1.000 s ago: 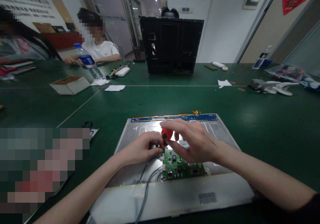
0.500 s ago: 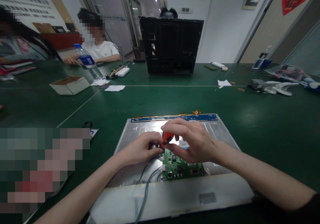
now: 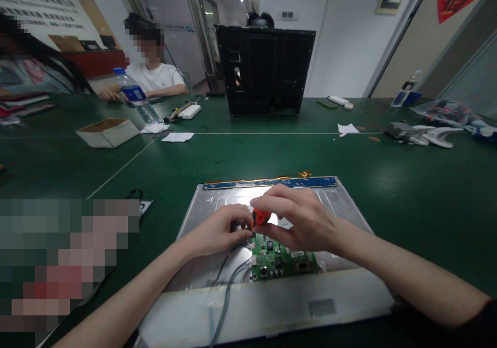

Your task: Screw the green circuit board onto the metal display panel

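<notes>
A screwdriver with a red and black handle [image 3: 260,217] stands roughly upright over the corner of a green circuit board [image 3: 283,260]. My right hand [image 3: 297,217] grips that handle between thumb and fingers. Beside the tool's lower end, my left hand [image 3: 229,227] is closed in a pinch; what lies between its fingertips is hidden. The board sits on the metal back of a flat display panel [image 3: 349,229]. Grey cables [image 3: 226,301] run from the board's left side toward me. The screwdriver's tip cannot be made out.
Along the panel's far edge runs a blue circuit strip [image 3: 272,183]. A black monitor housing [image 3: 267,71] stands upright across the green table [image 3: 248,156]. To the left are an open box [image 3: 111,134], a tilted water bottle [image 3: 137,97] and two people. Grey-white parts [image 3: 421,134] lie at right.
My right hand has shifted its fingers slightly around the screwdriver handle, which tilts a little more to the right. The left hand and the panel stay in place.
</notes>
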The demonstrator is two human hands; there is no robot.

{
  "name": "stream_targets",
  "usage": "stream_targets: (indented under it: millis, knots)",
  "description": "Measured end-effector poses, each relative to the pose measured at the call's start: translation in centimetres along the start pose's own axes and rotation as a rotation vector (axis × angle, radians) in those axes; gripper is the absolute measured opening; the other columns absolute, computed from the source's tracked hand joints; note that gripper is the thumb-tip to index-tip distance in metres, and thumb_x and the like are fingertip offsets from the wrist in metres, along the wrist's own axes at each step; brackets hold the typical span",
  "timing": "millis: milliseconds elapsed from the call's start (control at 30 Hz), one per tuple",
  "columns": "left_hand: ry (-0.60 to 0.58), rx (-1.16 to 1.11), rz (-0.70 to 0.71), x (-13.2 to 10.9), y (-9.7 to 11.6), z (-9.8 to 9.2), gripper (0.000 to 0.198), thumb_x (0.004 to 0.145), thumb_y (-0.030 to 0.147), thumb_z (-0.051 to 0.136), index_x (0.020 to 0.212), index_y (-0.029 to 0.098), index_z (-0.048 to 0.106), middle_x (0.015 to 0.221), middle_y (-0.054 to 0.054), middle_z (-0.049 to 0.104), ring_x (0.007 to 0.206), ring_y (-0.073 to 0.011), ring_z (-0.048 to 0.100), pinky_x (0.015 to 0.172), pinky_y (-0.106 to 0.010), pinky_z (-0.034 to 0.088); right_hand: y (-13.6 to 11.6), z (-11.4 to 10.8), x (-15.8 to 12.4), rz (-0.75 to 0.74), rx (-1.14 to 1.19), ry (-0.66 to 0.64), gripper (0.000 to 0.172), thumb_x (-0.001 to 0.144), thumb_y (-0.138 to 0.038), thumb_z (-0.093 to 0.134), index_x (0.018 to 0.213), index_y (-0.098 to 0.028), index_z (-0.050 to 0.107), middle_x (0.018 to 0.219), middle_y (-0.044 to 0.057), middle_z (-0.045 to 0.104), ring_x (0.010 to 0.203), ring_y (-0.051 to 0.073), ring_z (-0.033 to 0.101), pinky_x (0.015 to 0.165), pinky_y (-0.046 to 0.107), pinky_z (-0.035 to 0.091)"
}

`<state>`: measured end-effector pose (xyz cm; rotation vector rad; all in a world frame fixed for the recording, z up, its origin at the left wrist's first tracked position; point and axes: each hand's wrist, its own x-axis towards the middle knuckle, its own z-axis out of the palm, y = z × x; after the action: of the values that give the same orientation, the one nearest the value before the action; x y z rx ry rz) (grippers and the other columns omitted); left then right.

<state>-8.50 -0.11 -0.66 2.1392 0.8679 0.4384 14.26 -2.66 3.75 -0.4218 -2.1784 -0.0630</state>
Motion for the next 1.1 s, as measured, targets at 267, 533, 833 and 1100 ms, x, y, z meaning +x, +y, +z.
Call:
stream_targets:
  millis: [267,533,833,1100]
  knots:
    - [0.006,-0.010,0.009,-0.02,0.26,-0.02,0.010,0.085,0.027,0.060,0.086,0.018,0.065,0.083,-0.001,0.062,0.076,-0.0177,0.054,0.067,-0.029,0.044,-0.21,-0.15,0.07,0.038,0.084,-0.032,0.032,0.098,-0.020,0.052,0.130,-0.016,0.045,0.114,0.009,0.068,0.088,0.014,0.067,0.060,0.024,0.053]
    - [-0.004,-0.006,0.003,-0.03,-0.12,-0.04,0.013,0.085,0.029,0.062,0.086,0.018,0.067,0.080,-0.001,0.063,0.074,-0.0180,0.055,0.068,-0.030,0.045,-0.21,-0.25,0.20,0.053,0.110,-0.029,0.031,0.096,-0.016,0.049,0.127,-0.015,0.044,0.096,0.004,0.068,0.073,0.011,0.061,0.056,0.023,0.048]
    - [0.007,0.011,0.007,-0.06,-0.34,0.04,0.009,0.083,0.025,0.061,0.086,0.018,0.066,0.079,-0.001,0.061,0.074,-0.0180,0.055,0.065,-0.029,0.044,0.04,-0.09,0.06,0.004,-0.027,-0.012,0.024,0.102,-0.029,0.054,0.123,-0.019,0.049,0.100,0.004,0.065,0.075,0.012,0.064,0.055,0.024,0.049]
    - [0.009,0.023,0.029,0.04,-0.02,-0.07,0.011,0.086,0.028,0.060,0.083,0.018,0.066,0.077,-0.001,0.061,0.072,-0.0173,0.055,0.064,-0.028,0.043,-0.23,-0.18,0.14,0.028,0.093,-0.020,0.035,0.095,-0.016,0.050,0.130,-0.013,0.047,0.123,0.014,0.064,0.101,0.018,0.067,0.066,0.027,0.058]
